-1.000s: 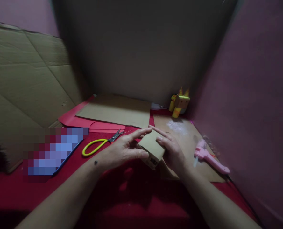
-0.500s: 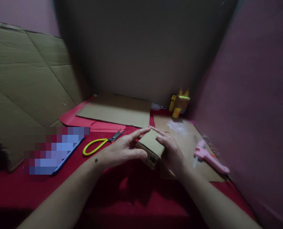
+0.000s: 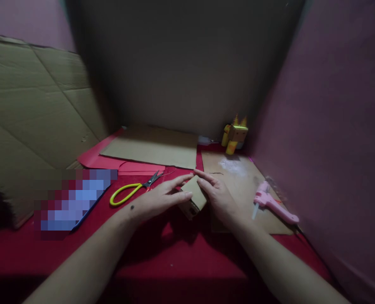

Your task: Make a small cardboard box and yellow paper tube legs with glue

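A small cardboard box (image 3: 196, 193) is held between both hands, tilted, over the red cloth (image 3: 174, 261). My left hand (image 3: 166, 196) grips its left side, thumb on the near top edge and fingers at the far side. On the right side, my right hand (image 3: 219, 196) presses its fingers along the box's edge. Scissors with yellow handles (image 3: 127, 195) lie just left of my left hand, blades partly apart. To the right, a pink glue gun (image 3: 274, 206) rests on a cardboard sheet (image 3: 241, 190).
A flat cardboard piece (image 3: 152, 145) lies on red sheets (image 3: 94, 156) at the back. A yellow-legged cardboard figure (image 3: 238, 134) stands back right. A pixelated blue object (image 3: 79, 200) is at left, near a leaning cardboard panel (image 3: 32, 105). Walls rise behind and right.
The box has turned and tilted a little between the hands, and both hands have shifted slightly with it. The whole view has moved slightly.
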### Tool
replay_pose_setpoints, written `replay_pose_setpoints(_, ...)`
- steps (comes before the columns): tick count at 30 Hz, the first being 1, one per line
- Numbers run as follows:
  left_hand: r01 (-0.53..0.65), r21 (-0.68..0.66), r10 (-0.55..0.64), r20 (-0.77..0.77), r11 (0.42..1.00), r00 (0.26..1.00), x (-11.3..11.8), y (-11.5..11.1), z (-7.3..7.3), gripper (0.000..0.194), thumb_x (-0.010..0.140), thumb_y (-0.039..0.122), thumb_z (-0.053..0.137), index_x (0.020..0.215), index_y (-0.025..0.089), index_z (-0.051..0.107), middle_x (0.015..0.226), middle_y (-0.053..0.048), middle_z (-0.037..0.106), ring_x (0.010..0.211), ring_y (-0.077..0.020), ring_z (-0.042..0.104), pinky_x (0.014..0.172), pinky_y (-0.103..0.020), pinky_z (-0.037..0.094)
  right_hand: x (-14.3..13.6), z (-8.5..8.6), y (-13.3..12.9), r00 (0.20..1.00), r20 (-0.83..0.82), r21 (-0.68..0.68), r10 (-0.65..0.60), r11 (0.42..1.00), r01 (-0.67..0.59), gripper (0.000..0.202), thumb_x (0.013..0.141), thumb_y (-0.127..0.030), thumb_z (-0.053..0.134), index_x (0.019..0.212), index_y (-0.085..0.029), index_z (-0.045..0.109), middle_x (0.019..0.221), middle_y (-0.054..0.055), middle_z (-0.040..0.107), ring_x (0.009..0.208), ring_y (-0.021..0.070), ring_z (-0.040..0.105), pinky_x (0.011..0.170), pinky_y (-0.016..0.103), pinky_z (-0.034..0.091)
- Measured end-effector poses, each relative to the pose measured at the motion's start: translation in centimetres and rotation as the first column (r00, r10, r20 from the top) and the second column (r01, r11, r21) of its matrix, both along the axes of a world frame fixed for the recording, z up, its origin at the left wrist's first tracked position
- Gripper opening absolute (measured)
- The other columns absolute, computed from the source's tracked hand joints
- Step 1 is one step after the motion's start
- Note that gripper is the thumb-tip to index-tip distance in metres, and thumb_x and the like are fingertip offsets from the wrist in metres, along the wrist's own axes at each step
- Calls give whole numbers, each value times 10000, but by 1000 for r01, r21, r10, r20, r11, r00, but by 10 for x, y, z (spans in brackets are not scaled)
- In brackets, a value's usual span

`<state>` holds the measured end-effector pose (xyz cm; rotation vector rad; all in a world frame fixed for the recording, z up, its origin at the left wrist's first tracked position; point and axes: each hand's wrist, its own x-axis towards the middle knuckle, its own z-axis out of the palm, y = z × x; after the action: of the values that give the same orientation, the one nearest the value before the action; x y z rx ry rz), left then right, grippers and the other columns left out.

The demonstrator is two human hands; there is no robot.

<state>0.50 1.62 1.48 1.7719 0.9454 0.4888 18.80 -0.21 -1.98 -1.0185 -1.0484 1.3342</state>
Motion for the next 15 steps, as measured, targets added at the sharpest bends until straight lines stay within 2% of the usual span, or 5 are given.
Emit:
replay_pose_setpoints(4, 1, -15, -2, -11, 1000, 1000, -7, 7, -9, 667, 816, 490, 605, 1410, 264, 403, 1443, -40, 473, 1316, -261, 435, 1065, -356, 386, 1, 6, 0, 975, 223, 6, -2, 1000, 1, 503, 790, -384, 632, 1250, -189, 583, 1144, 85, 685, 970, 218, 642, 836, 355, 495)
replay_pose_setpoints(8, -41, -49, 44, 58, 998, 997, -14, 9, -13, 607, 829, 477, 591, 1368, 239, 447, 1368, -72, 546, 1257, -256, 504, 1029, -371, 426, 31, 25, -22, 836, 521, 280, -172, 960, 23, 489, 832, -383, 573, 1282, -194, 559, 1313, 121, 589, 1182, 248, 561, 991, 415, 443)
replay_pose_setpoints(10, -107, -42, 110, 74, 993, 991, -16, 6, -13, 620, 831, 495, 576, 1373, 235, 427, 1343, -100, 556, 1230, -268, 529, 1006, -399, 448, 63, 29, -39, 627, 687, 450, -367, 893, 29, 457, 851, -350, 536, 1284, -204, 557, 1354, 119, 552, 1226, 260, 525, 1027, 445, 414)
replay_pose_setpoints(12, -157, 11, 155, 66, 988, 986, -16, 0, -14, 713, 793, 490, 619, 1407, 235, 363, 1337, -130, 543, 1202, -289, 549, 982, -432, 465, 101, 25, -56, 287, 784, 559, -551, 827, 61, 492, 838, -344, 503, 1286, -145, 551, 1379, 174, 509, 1281, 334, 456, 1046, 527, 364)
replay_pose_setpoints(15, -157, 92, 151, 63, 983, 986, -12, -11, -21, 982, 684, 421, 732, 1472, 200, 187, 1352, -171, 505, 1212, -315, 534, 1003, -471, 444, 152, 3, -74, -112, 871, 489, -478, 862, 133, 563, 806, -288, 458, 1315, -50, 500, 1282, 256, 549, 1206, 422, 495, 948, 583, 415)
